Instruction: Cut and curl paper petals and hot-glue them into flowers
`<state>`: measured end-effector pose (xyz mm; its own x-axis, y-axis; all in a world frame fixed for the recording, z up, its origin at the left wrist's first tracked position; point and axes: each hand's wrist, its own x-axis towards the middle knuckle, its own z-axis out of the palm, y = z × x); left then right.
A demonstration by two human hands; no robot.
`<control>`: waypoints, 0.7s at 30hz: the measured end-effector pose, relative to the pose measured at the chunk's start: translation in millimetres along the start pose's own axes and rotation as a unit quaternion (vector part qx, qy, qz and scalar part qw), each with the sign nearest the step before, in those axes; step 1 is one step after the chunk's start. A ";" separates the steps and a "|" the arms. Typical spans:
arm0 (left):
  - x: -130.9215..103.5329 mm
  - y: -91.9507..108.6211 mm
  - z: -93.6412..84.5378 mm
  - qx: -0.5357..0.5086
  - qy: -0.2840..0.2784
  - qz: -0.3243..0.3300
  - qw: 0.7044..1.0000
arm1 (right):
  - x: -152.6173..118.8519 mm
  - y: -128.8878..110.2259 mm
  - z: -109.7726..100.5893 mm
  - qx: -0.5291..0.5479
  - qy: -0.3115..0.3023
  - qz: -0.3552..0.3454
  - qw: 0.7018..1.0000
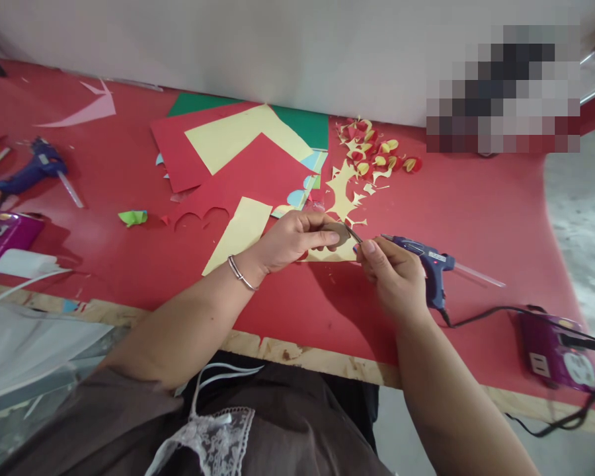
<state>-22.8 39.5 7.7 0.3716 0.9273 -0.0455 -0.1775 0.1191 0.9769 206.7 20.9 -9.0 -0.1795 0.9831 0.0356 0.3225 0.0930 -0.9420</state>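
Between thumb and fingers, my left hand [307, 238] pinches a small rounded grey-brown piece [338, 234] above the middle of the table. My right hand [391, 268] is closed round a thin dark pointed tool [353, 234], whose tip meets the edge of the rounded piece. Under the hands lies a strip of pale yellow paper [330, 253]. Beside my right hand, a blue glue gun [429, 261] rests on the table with a clear glue stick in its back end.
Red sheets [250, 173], yellow and green sheets lie behind my left hand. Yellow scraps [343, 188] and small red-yellow petals [377, 155] are further back. A second glue gun [42, 165] is at left; purple power boxes [558, 350] stand at both sides.
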 end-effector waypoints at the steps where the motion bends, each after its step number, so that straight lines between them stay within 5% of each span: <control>1: 0.2 -0.7 -0.6 0.003 0.002 -0.001 1.000 | 0.2 0.0 -0.1 -0.003 -0.001 -0.004 1.000; 21: -2.7 3.2 -2.3 0.035 -0.004 -0.011 0.999 | 1.0 -13.2 -0.6 -0.036 -0.017 -0.030 0.999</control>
<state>-26.5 38.1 10.5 0.3818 0.9219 -0.0664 -0.1043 0.1144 0.9879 202.9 20.8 3.7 -0.2324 0.9695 0.0782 0.3759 0.1637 -0.9121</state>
